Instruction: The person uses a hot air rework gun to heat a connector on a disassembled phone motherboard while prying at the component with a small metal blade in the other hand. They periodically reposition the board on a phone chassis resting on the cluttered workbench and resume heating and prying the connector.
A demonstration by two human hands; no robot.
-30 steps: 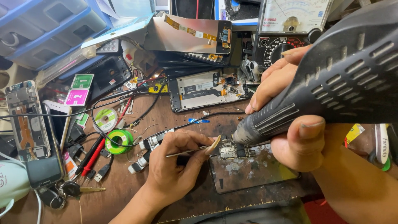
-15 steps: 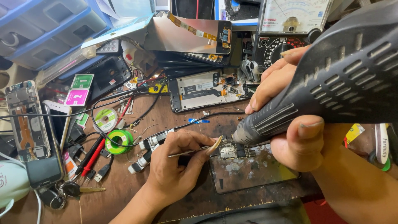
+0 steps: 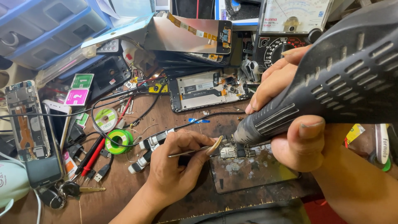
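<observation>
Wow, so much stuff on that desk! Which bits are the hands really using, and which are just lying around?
In use:
left hand holding tweezers
right hand holding the black hot-air gun
small circuit board under the nozzle
dark work plate

Just lying about:
green solder reel
opened phone
keys
analogue meter
blue drawers

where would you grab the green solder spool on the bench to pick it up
By its outer rim, coming straight down from above. The green solder spool lies flat on the wooden bench with its hole facing up, so the round edge offers opposite sides to pinch. Red probes and black cables crowd its left side, so the right side looks freer.
</observation>
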